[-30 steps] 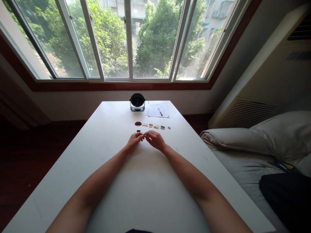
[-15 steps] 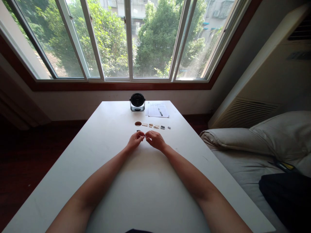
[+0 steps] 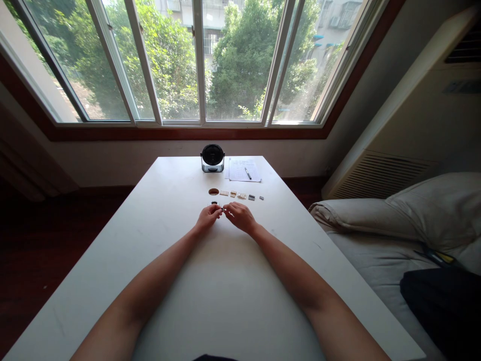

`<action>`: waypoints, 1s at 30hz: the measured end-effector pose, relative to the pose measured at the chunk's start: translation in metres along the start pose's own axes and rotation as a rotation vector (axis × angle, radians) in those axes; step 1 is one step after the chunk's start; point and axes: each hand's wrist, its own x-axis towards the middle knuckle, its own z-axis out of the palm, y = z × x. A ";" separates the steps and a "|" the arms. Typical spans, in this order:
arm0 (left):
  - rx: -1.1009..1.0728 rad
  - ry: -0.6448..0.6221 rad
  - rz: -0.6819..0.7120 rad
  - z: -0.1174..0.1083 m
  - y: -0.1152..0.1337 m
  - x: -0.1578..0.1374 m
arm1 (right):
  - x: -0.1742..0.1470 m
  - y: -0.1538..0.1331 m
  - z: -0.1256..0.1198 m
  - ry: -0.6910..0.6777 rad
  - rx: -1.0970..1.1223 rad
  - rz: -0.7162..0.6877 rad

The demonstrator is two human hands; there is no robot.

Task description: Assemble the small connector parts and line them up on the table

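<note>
My left hand [image 3: 209, 216] and my right hand [image 3: 239, 215] meet over the white table [image 3: 225, 281], fingertips nearly touching. Between them they pinch a tiny dark piece [image 3: 223, 209], too small to name. Just beyond my left fingers lies a small dark object [image 3: 214, 203], partly covered by the hand. Past the hands runs a row of little parts: a group of beige pieces [image 3: 224, 193], tan pieces [image 3: 233, 193], pale pieces [image 3: 242, 196], dark grey pieces [image 3: 251, 197] and a few small grey pieces [image 3: 261, 198]. At the row's left end is a round brown hole or dish [image 3: 213, 191].
A black round fan [image 3: 212, 156] on a stand is at the table's far edge. Beside it lie paper sheets [image 3: 240, 171] with a pen [image 3: 248, 173] on top. A cushioned grey sofa [image 3: 376, 240] borders the table's right side; a window is ahead.
My fingertips have shifted slightly, and more of the tiny dark piece between them shows. The dark object beyond my left hand is also a little more visible. Nothing else has moved.
</note>
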 end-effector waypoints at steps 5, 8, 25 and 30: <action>-0.008 0.001 -0.024 0.001 -0.001 0.000 | 0.000 0.000 0.001 -0.012 0.026 0.003; -0.015 0.015 -0.019 0.001 0.000 0.000 | -0.001 0.000 0.001 -0.006 0.039 0.014; 0.041 0.000 0.057 0.001 0.000 -0.002 | -0.002 0.002 0.002 0.004 0.057 0.032; 0.024 -0.008 0.045 0.000 0.000 -0.001 | -0.002 0.002 0.003 -0.001 0.048 0.021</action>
